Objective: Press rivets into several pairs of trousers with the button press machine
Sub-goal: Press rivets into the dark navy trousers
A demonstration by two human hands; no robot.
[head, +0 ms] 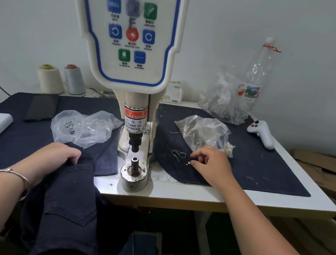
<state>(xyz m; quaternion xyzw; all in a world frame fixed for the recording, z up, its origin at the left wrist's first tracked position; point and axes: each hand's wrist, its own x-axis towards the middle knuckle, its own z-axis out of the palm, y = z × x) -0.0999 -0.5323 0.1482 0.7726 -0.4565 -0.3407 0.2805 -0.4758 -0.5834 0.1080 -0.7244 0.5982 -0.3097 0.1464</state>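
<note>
Low in the frame, the left hand (67, 154) gripped the dark trousers (69, 204), which draped off the surface (197, 195) edge, their lower legs cut off. At centre right, the right hand (210, 163) pinched a tiny bright bit, too small to name, on the dark cloth mat (261, 166). Between them stood the button press machine (137, 124), its top cropped. Clear bags (82, 126) held small metal pieces. Farther back, thread cones (50, 79) and a bottle (259, 74) sat against the white wall.
</note>
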